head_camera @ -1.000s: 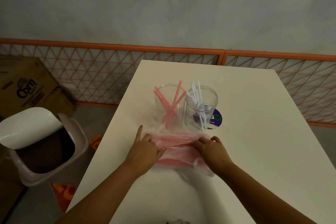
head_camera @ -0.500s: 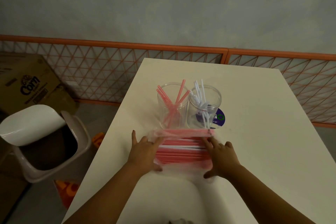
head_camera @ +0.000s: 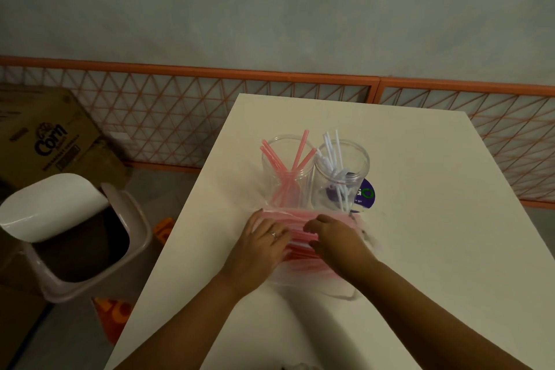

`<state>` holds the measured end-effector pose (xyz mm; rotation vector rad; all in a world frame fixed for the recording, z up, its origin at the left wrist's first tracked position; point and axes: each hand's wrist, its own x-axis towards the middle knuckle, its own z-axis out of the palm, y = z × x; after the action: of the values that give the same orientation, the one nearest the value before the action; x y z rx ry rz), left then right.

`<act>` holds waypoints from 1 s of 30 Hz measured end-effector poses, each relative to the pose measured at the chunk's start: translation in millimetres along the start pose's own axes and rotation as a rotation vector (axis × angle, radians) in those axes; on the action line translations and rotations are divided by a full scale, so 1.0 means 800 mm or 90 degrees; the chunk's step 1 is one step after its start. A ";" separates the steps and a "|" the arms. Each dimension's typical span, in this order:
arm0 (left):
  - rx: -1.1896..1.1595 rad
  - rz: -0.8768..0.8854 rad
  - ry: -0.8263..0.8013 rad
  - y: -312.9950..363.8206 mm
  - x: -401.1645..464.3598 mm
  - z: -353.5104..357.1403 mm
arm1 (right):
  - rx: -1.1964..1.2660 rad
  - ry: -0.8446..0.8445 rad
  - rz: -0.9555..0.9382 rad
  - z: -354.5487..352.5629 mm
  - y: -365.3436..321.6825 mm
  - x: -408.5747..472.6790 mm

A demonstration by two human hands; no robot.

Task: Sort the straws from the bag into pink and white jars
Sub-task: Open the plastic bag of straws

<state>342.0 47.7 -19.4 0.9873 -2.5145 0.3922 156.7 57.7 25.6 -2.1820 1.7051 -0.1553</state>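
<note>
A clear plastic bag (head_camera: 303,273) full of pink and white straws lies flat on the white table (head_camera: 435,249), just in front of two clear jars. The left jar (head_camera: 270,171) holds several pink straws, the right jar (head_camera: 357,165) several white ones. My left hand (head_camera: 261,245) rests palm-down on the bag's left part, fingers spread, a ring on one finger. My right hand (head_camera: 336,239) lies over the middle of the bag with fingers curled at its upper edge; whether it pinches a straw is hidden.
A purple round sticker (head_camera: 365,197) lies on the table behind the white jar. Left of the table stands an open bin (head_camera: 78,237) with a white swing lid. A cardboard box (head_camera: 45,141) and an orange mesh fence (head_camera: 210,117) are behind.
Both hands have moved inward over the bag; the right hand shifted left from the bag's right end to its middle. The bag stays in front of the jars.
</note>
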 end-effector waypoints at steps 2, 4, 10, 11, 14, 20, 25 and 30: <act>-0.033 -0.026 -0.087 -0.001 0.005 0.012 | 0.018 -0.023 -0.010 0.017 -0.001 0.009; -0.061 -0.078 -0.198 -0.008 0.006 0.022 | 0.006 -0.055 -0.002 0.031 0.003 0.014; -0.241 -0.213 -0.363 -0.026 -0.012 0.039 | -0.040 -0.093 0.003 0.058 0.019 0.011; -0.299 -0.248 -0.338 -0.028 -0.015 0.041 | -0.037 -0.091 0.003 0.063 0.022 0.008; -0.439 -0.344 -0.301 -0.034 -0.023 0.043 | 0.014 -0.066 0.013 0.072 0.031 0.000; -0.492 -0.358 -0.230 -0.023 -0.033 0.037 | 0.041 -0.049 0.003 0.067 0.036 -0.002; -0.481 -0.410 -0.145 -0.008 -0.043 0.038 | 0.021 -0.051 0.011 0.061 0.034 -0.007; -0.512 -0.505 -0.032 -0.009 -0.048 0.039 | 0.053 -0.076 0.015 0.047 0.034 -0.008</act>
<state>364.4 52.4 -63.9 1.4669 -1.7882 -0.8077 141.4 66.7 -17.5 -2.0670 1.6285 -0.0862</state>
